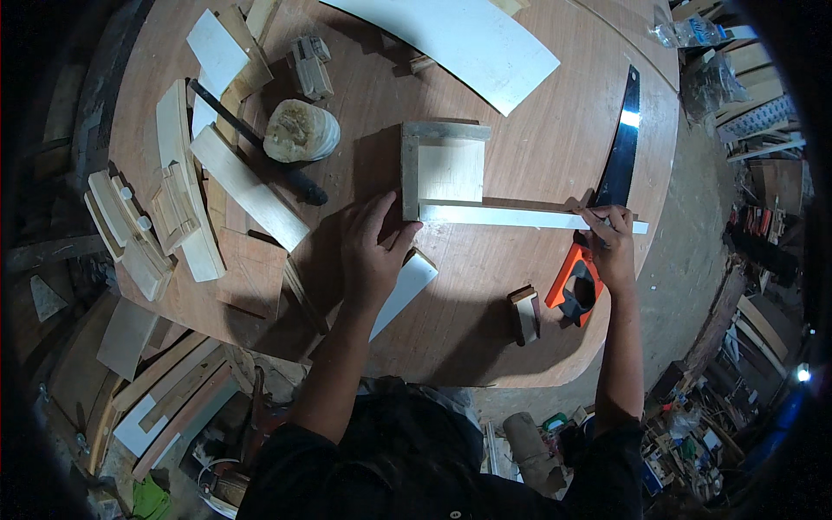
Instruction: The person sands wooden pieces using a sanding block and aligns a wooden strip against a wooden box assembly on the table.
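1. So the landmark here is the small shallow rectangular pale-wood box (411, 165), sitting on the brown wood-grain table (485, 347).
2. The long, narrow, straight white strip (511, 216) runs along the box's near side, left end at the near-left corner, right end sticking out well past the box.
3. Left hand (374, 247) is at that near-left corner, thumb and index spread apart around it. Can't tell how hard they're gripping, and the other fingers are mostly hidden.
4. Right hand (612, 243) is off to the right of the box, thumb and fingers pinching the strip near its far end.
5. Saw with a dark metal blade and orange-and-black handle (620, 165): right of the box, partly behind the right hand.
6. Small white-topped wooden block (524, 315): nearer the person than the box, a bit right.
7. Squat round cream tub (302, 130): left of the box, well apart.
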A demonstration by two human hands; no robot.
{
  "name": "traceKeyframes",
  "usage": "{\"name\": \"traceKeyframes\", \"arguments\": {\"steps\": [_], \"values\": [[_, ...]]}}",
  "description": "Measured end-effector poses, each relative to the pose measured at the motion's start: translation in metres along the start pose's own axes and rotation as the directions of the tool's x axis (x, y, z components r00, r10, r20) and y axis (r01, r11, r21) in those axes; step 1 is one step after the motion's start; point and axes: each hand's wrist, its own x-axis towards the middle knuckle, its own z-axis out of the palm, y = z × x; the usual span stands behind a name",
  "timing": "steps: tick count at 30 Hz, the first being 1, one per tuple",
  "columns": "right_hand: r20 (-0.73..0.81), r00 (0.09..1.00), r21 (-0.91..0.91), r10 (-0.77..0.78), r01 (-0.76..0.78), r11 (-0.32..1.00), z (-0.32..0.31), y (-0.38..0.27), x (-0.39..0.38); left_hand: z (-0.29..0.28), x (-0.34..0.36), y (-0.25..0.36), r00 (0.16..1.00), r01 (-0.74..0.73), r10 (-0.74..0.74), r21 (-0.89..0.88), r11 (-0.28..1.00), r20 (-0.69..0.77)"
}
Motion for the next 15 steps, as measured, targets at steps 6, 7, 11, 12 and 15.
{"name": "traceKeyframes", "arguments": {"steps": [6, 7, 11, 12, 15], "values": [[-0.004, 1.000, 0.016, 0.004, -0.004, 1.000, 0.001, -0.005, 0.002, 0.003, 0.000, 0.001, 0.999, -0.025, 0.024, -0.012, 1.000, -0.048], [-0.006, 1.000, 0.019, 0.008, -0.008, 1.000, 0.001, -0.004, 0.002, 0.002, -0.001, 0.004, 0.999, -0.006, 0.005, -0.007, 1.000, -0.042], [-0.012, 1.000, 0.025, -0.020, 0.021, 0.999, -0.001, -0.002, 0.004, 0.002, 0.000, 0.001, 0.997, -0.046, 0.046, -0.009, 0.999, -0.055], [-0.009, 1.000, 0.025, -0.011, 0.012, 1.000, 0.000, -0.002, 0.005, 0.004, 0.000, -0.001, 0.997, -0.046, 0.045, -0.009, 0.999, -0.055], [0.003, 1.000, 0.009, -0.006, 0.006, 1.000, -0.001, -0.002, 0.006, 0.005, 0.000, 0.000, 0.998, -0.035, 0.034, -0.025, 0.999, -0.052]]}}
